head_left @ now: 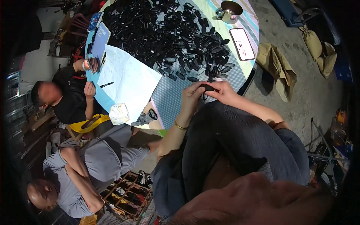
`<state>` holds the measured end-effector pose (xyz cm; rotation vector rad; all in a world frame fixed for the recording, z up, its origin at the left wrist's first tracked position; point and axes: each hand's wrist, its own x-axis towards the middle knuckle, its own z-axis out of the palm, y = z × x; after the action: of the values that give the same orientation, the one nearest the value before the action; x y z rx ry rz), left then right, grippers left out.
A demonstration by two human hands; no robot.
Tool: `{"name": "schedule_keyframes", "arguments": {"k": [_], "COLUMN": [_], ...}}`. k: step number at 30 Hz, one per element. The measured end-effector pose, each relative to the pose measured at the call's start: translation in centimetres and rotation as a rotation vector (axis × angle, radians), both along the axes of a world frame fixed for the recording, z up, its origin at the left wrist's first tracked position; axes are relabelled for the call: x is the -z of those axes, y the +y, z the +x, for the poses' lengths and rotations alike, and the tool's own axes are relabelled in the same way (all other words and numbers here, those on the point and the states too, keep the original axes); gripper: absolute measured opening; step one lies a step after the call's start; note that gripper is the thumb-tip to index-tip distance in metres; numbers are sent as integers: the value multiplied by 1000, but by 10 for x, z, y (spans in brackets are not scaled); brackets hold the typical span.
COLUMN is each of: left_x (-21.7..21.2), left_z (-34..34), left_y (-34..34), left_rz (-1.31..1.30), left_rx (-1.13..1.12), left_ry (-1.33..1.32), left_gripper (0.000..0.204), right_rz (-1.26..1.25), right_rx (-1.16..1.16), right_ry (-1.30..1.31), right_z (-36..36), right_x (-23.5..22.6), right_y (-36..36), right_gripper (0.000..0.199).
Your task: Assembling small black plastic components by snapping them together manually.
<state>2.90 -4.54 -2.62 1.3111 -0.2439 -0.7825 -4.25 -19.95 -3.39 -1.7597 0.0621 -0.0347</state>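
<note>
Both hands meet just above the near edge of the bench (176, 101): the left hand (192, 95) and the right hand (221, 92) each pinch one end of a single small black plastic piece (208, 88), fingers curled shut around it. That piece is dark, oblong and glossy, held level between the fingertips; a thin bit hangs down below it. A gold bangle (180, 126) sits on the left wrist.

Beyond the hands a great heap of black pieces (168, 35) of the same kind covers much of the round bench, far too many to count, with a few loose ones lying near the held piece. One metal mug (229, 12) stands at the far edge, and one phone (242, 44) lies flat just beside the heap. One large white sheet (127, 80) lies on the left part of the bench with one pen (106, 85) on it. Two other people sit at the left, one in black (67, 99), one in grey (93, 161).
</note>
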Motion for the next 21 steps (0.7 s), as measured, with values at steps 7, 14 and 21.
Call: {"name": "schedule_keyframes", "arguments": {"k": [7, 14, 21], "left_x": [6, 33, 30], "left_z": [2, 11, 11], "left_y": [-7, 20, 39], "left_rz": [-39, 302, 839], "left_rx": [17, -225, 54], "left_ry": [97, -219, -651], "left_gripper": [23, 29, 31], "right_rz": [-137, -828, -1017], "right_rx": [-84, 374, 376], "right_ry": [115, -145, -91], "right_z": [-3, 5, 14], "right_x": [3, 1, 38], "right_y": [-10, -108, -148], "right_gripper": [27, 28, 52]}}
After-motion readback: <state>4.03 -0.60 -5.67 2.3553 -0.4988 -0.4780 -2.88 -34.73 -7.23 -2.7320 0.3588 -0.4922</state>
